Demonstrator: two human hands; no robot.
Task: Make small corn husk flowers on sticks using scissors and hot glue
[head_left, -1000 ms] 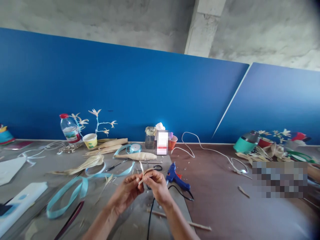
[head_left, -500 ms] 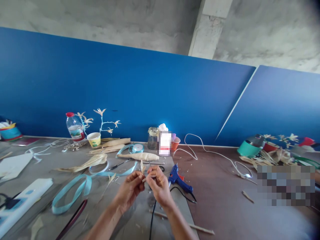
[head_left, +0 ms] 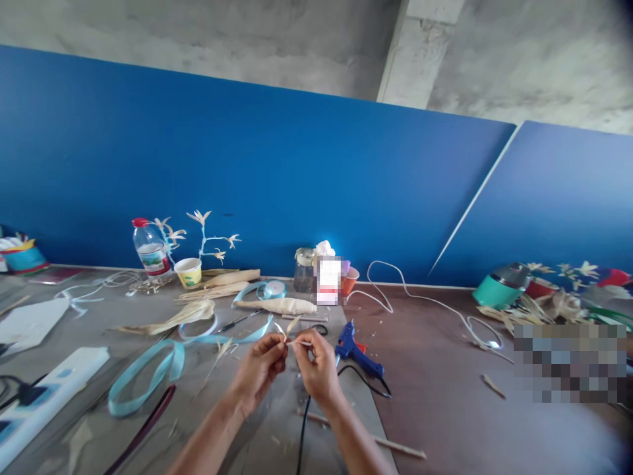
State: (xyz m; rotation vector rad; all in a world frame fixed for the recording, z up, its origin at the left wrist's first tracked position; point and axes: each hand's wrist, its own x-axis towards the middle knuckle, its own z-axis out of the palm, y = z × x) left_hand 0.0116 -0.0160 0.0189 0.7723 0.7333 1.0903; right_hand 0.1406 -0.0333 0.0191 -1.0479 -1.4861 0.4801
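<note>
"In the head view, what does the left hand (head_left: 262, 369) have?"

"At lower centre, its thumb and forefinger are closed together on the base of a small, cream-coloured dried-husk flower piece (head_left: 293, 326). The petals stick up just above the fingertips."

"And the right hand (head_left: 316, 369)?"

"Just to the right in the frame, fingers curled, thumb and fingertips pinched on a narrow pale strip (head_left: 298, 343) that reaches toward the left fingertips. Whether the strip is joined to the flower piece, I can't tell; it's too small."

"What's around them?"

"Right of the right hand, a blue plastic glue gun (head_left: 360, 354) with a red part lies on the table. Just above the hands is a long, pale, spindle-shaped husk bundle (head_left: 279, 306). At lower left, a looped light-blue ribbon (head_left: 119, 396)."

"Farther up on the left?"

"A yellow-and-white paper cup (head_left: 188, 274), with a blue-stemmed husk-flower branch (head_left: 202, 239) rising above it."
</note>
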